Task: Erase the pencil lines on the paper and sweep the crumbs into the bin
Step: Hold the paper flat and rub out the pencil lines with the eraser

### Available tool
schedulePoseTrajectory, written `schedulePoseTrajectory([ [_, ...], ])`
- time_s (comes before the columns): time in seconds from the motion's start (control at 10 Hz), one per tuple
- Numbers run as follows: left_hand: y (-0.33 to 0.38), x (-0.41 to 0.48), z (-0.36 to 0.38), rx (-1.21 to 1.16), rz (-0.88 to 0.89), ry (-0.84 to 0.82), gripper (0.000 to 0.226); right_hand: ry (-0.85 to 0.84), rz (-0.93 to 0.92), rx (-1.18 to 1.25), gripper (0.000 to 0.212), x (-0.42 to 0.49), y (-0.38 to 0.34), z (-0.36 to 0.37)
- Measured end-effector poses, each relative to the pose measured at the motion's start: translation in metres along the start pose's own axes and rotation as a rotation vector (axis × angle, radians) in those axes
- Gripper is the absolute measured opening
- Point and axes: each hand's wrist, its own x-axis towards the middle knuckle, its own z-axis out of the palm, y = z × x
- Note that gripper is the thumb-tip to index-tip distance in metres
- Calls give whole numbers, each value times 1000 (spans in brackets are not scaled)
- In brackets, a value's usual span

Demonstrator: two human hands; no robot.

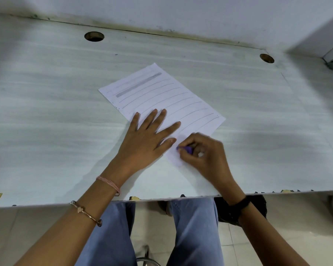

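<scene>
A white sheet of paper lies turned at an angle on the pale desk. Several pencil lines cross it, with a thick grey shaded bar near its far edge. My left hand lies flat on the sheet's near left part, fingers spread and straight. My right hand grips a small purple eraser whose tip touches the paper's near corner. That hand is slightly blurred. No bin is in view.
Two round cable holes sit near the back of the desk, against a white wall. A side panel closes the right end. The desk's front edge is chipped; my legs in blue trousers show below it.
</scene>
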Motion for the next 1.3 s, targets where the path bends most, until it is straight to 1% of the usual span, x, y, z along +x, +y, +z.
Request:
schedulePoseTrajectory([
  [0.1,1,-1,0,-6,4,8,58,132,39,-31,11,14,7,-8],
  [0.2,2,0,0,-13,0,-1,59,-58,-77,-33,12,-2,-6,3],
  [0.3,1,-1,-1,-7,0,4,59,58,9,-27,14,10,7,-5],
  [0.4,2,-1,-1,-4,-1,5,60,150,46,-62,13,19,12,-12],
  [0.5,1,0,0,-11,-6,-6,59,-58,-61,-26,12,0,-2,0],
  [0.6,0,0,0,-6,0,2,59,102,53,-3,12,16,13,-9],
  [0.7,1,0,0,-2,-4,4,59,101,34,-42,11,19,12,-11],
  [0.8,0,0,0,-14,-10,-9,59,-67,-52,-18,11,3,0,-2],
  [0.9,0,0,0,-15,0,9,58,130,80,-16,11,22,16,-15],
  [1.0,0,0,0,-13,1,14,58,82,27,-61,11,18,9,-8],
  [1.1,0,0,1,2,4,12,58,-75,-47,-45,11,1,-2,0],
  [1.2,0,0,1,9,4,22,57,132,87,-31,11,22,15,-16],
  [1.3,0,0,1,4,-3,13,57,46,17,-41,13,14,6,-8],
])
